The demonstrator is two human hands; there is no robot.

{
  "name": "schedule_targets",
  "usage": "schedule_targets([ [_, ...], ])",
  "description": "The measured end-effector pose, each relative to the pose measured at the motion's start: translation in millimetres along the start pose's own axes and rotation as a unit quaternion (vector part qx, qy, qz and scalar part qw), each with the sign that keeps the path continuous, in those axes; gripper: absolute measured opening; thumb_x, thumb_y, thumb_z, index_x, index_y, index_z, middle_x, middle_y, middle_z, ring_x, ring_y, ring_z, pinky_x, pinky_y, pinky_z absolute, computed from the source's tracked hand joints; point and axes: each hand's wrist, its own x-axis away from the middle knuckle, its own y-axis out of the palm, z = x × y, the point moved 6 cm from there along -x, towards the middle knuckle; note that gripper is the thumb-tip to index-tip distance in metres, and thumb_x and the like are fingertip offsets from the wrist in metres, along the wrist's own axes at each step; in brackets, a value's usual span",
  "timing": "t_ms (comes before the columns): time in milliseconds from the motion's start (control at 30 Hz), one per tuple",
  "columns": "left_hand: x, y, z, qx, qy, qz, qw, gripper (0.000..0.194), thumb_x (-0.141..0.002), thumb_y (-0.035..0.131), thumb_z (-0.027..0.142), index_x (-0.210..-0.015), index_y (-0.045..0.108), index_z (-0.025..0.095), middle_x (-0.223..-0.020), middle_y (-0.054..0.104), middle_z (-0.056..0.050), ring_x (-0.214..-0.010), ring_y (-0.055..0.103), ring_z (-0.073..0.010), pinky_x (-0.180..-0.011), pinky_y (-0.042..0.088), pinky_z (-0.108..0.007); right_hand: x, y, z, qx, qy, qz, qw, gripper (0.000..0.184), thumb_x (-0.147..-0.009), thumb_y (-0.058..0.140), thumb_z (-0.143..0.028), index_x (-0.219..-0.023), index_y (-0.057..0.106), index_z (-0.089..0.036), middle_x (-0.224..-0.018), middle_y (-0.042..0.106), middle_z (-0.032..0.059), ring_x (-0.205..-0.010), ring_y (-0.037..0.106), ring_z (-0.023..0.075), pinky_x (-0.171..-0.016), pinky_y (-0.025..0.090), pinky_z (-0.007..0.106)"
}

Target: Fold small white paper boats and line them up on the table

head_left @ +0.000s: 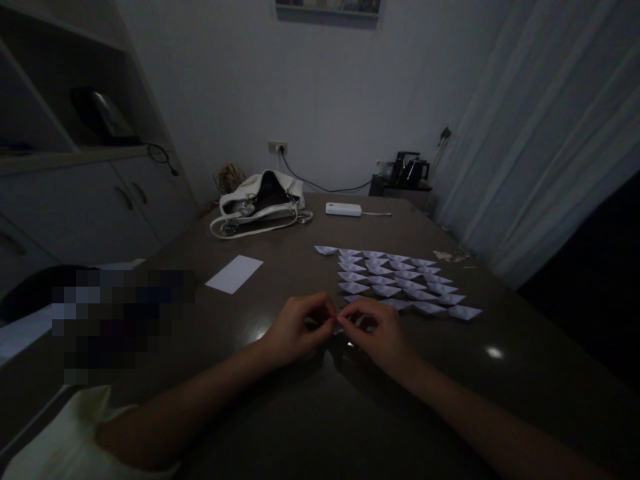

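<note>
My left hand (306, 327) and my right hand (374, 328) meet over the table, fingertips pinched together on a small folded piece of white paper (339, 328). Most of that paper is hidden behind my fingers, so its shape does not show. Just beyond my right hand, several folded paper boats (384, 281) stand in rows, the nearest ones close to my knuckles. A flat stack or sheet of white paper (234, 274) lies on the table, ahead and to the left of my left hand.
On the dark glossy table (300, 413), a white handbag (263, 200) sits at the far left, with a white power bank (343, 209) and short cable to its right. A black kettle (414, 172) stands beyond the far end. A blurred patch covers the left edge.
</note>
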Motion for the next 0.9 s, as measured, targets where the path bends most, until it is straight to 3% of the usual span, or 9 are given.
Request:
schedule_targets([
  [433,-1.1,-4.5,-0.9,0.012,-0.011,0.012,1.0,0.006,-0.082,0.053,0.017,-0.082,0.057,0.013,-0.074,0.062,-0.003,-0.068,0.06,-0.0137,-0.063,0.048,-0.024,0.5,-3.1,2.5,-0.011,0.001,0.031,0.999,0.003,-0.077,0.06,-0.017,-0.077,0.063,-0.019,-0.073,0.063,0.0011,-0.064,0.059,0.0133,-0.05,0.043,0.021],
  [900,-2.0,-9.9,-9.0,0.111,-0.029,0.055,0.992,0.007,-0.084,0.054,0.021,-0.083,0.055,0.014,-0.084,0.062,-0.004,-0.078,0.06,-0.0153,-0.073,0.048,-0.027,0.1,-8.2,8.8,-0.038,0.038,0.055,0.997,0.006,-0.081,0.058,-0.022,-0.078,0.061,-0.019,-0.075,0.062,0.0021,-0.068,0.058,0.0151,-0.054,0.044,0.023],
])
